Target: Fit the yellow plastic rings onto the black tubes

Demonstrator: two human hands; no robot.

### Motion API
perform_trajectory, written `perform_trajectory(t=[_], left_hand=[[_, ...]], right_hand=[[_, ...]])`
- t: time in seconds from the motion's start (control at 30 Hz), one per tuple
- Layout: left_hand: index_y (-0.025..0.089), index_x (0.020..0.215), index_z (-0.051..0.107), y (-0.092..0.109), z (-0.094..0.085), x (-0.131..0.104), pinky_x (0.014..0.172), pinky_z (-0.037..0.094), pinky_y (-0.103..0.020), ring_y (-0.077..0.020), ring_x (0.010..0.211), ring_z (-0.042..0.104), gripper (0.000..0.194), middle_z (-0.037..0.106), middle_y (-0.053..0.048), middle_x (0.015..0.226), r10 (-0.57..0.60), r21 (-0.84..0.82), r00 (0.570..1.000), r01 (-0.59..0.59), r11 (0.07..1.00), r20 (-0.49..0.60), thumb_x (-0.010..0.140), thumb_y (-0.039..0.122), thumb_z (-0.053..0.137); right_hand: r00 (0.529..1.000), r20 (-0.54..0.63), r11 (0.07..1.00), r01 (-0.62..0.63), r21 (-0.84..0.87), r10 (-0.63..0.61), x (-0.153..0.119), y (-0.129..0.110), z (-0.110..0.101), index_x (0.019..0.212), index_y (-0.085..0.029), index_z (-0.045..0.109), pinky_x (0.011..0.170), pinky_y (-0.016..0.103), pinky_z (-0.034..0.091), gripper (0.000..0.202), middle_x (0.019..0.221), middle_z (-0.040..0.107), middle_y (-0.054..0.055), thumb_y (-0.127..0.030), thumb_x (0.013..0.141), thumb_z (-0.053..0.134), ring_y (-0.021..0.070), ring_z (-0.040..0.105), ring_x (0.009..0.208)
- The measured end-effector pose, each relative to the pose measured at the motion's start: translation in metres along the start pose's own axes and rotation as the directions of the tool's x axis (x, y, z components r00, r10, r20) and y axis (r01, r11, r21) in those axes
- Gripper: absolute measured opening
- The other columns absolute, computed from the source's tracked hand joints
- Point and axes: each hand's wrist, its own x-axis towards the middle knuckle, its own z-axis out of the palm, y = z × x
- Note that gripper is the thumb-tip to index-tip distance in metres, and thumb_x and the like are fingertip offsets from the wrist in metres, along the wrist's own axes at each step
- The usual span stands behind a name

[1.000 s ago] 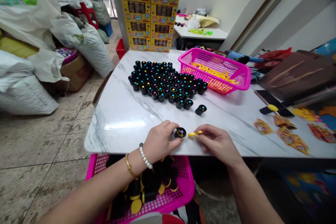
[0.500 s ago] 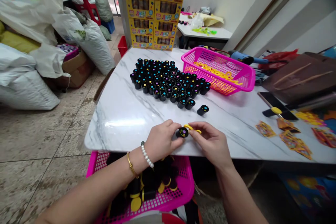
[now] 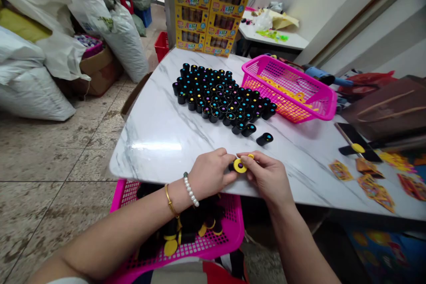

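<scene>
My left hand (image 3: pixel 213 173) is closed around a small black cylinder (image 3: pixel 230 167) at the table's front edge. Over the cylinder's end lies a yellow ring piece (image 3: pixel 236 168) with a purple dot showing through its hole. My right hand (image 3: pixel 269 177) pinches the tab of that ring between thumb and fingers. Whether the ring is seated or only resting there, I cannot tell. Beyond my hands stands a lone black cylinder (image 3: pixel 264 139) with a blue dot. Behind it many more black cylinders (image 3: pixel 214 116) stand upright in a cluster, with coloured dots inside their tops.
A pink basket (image 3: pixel 328 105) with yellow ring pieces stands right of the cluster. Below the table edge, another pink basket (image 3: pixel 233 235) holds black cylinders with yellow ends. Yellow boxes (image 3: pixel 191 13) are stacked at the back. A phone (image 3: pixel 346 135) and foil packets (image 3: pixel 376 191) lie at right.
The yellow ring, edge-on beside the cylinder before, now lies flat over its end. My right hand has moved in closer to my left. The whole view has shifted slightly.
</scene>
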Motion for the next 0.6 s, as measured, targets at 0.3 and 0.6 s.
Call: perform_trajectory(t=[0.3, 0.6], left_hand=[[0.019, 0.095, 0.065, 0.009, -0.008, 0.001, 0.061, 0.041, -0.025, -0.0136, 0.065, 0.056, 0.026, 0.062, -0.001, 0.074, -0.062, -0.222, 0.998, 0.063, 0.973, 0.007, 0.084, 0.04, 0.054], [0.018, 0.088, 0.057, 0.014, 0.001, 0.008, 0.043, 0.036, -0.019, -0.0087, 0.043, 0.05, 0.028, 0.057, 0.004, 0.057, -0.288, -0.544, 0.936, 0.352, 0.762, 0.203, 0.092, 0.041, 0.041]], right_hand=[[0.999, 0.043, 0.994, -0.023, 0.109, 0.018, -0.007, 0.001, 0.004, 0.088, -0.016, 0.066, 0.041, 0.02, 0.044, 0.027, 0.057, 0.061, -0.002, -0.041, 0.078, 0.067, 0.0087, 0.052, 0.041], [0.999, 0.039, 0.994, 0.002, 0.106, -0.006, -0.007, 0.005, 0.009, 0.092, -0.017, 0.063, 0.039, 0.021, 0.043, 0.029, 0.049, 0.056, -0.004, -0.044, 0.086, 0.057, 0.0105, 0.052, 0.038]])
